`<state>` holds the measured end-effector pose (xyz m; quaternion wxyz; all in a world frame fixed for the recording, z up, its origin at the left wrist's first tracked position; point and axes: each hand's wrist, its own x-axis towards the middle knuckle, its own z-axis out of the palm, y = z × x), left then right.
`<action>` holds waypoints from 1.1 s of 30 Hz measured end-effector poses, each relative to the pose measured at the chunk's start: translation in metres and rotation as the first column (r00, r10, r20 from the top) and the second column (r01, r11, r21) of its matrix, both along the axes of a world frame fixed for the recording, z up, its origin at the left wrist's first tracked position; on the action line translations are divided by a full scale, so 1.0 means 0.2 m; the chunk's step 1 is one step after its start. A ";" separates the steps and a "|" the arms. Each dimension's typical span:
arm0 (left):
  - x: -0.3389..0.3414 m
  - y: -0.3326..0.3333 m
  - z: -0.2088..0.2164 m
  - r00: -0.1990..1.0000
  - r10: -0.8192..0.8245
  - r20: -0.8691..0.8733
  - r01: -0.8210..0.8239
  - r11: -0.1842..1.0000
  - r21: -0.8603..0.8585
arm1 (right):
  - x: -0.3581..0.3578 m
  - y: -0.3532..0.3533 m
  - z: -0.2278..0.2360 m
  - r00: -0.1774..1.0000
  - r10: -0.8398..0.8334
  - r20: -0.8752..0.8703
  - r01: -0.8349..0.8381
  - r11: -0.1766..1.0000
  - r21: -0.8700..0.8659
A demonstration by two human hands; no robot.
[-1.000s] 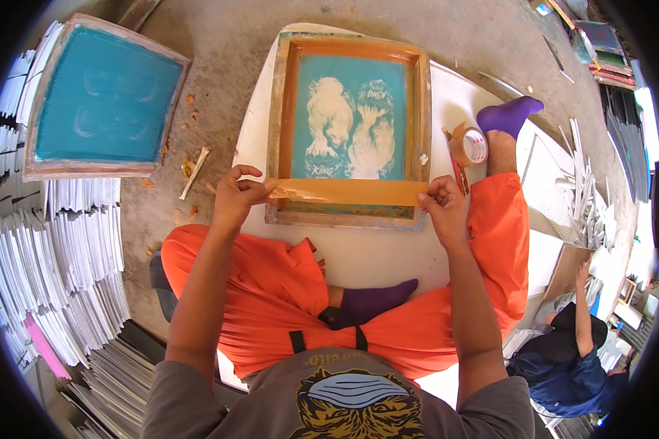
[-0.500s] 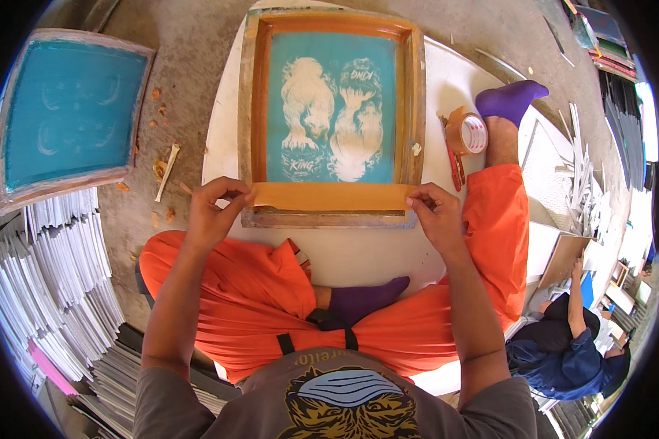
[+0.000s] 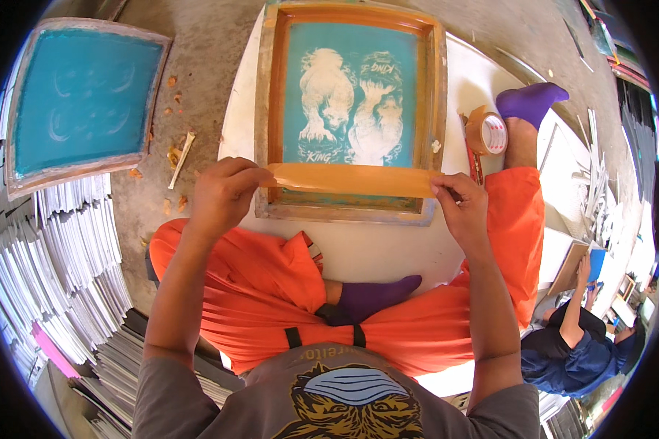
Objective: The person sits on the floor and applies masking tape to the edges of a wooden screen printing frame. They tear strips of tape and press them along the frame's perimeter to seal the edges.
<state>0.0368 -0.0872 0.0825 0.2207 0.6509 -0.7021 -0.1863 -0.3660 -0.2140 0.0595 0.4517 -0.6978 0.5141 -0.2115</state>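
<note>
Stretched between my hands is a strip of brown packing tape, running level across the lower part of a framed printing screen. My left hand pinches the strip's left end, and my right hand pinches its right end between thumb and fingers. The screen has a wooden frame, teal mesh and pale animal figures; brown tape lines its inner edges. Below the strip, a band of teal and the frame's near bar show. Whether the strip touches the mesh I cannot tell.
Right of the frame, a roll of brown tape stands beside a red tool. Another teal screen lies at the left, above stacked white frames. My bent legs flank the white board. A co-worker is at the lower right.
The strip and both hands have shifted up against the frame, baring the teal band and near bar below it. The whole view has moved slightly, with the frame now farther right.
</note>
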 end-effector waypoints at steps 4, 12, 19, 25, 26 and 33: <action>-0.04 0.04 -0.05 0.995 -0.008 0.102 -0.001 0.997 0.082 | -0.02 0.04 -0.04 0.995 0.054 -0.081 -0.054 0.999 0.000; -0.09 0.12 -0.09 0.985 0.032 0.169 -0.050 0.993 0.103 | -0.04 0.06 -0.07 0.992 -0.022 -0.128 0.050 0.975 0.218; -0.08 0.12 -0.11 0.977 0.020 0.212 -0.043 0.994 0.104 | -0.03 0.08 -0.07 0.984 0.082 -0.160 -0.070 0.994 0.080; -0.11 0.16 -0.14 0.949 -0.064 0.310 0.026 0.992 0.126 | -0.02 0.13 -0.07 0.965 0.135 -0.224 -0.132 0.991 0.026; -0.12 0.16 -0.14 0.944 -0.083 0.320 0.037 0.988 0.148 | -0.02 0.13 -0.06 0.959 0.146 -0.244 -0.143 0.989 0.030; -0.13 0.17 -0.15 0.927 -0.124 0.353 0.040 0.971 0.237 | 0.00 0.13 -0.05 0.918 0.186 -0.350 -0.183 0.982 0.042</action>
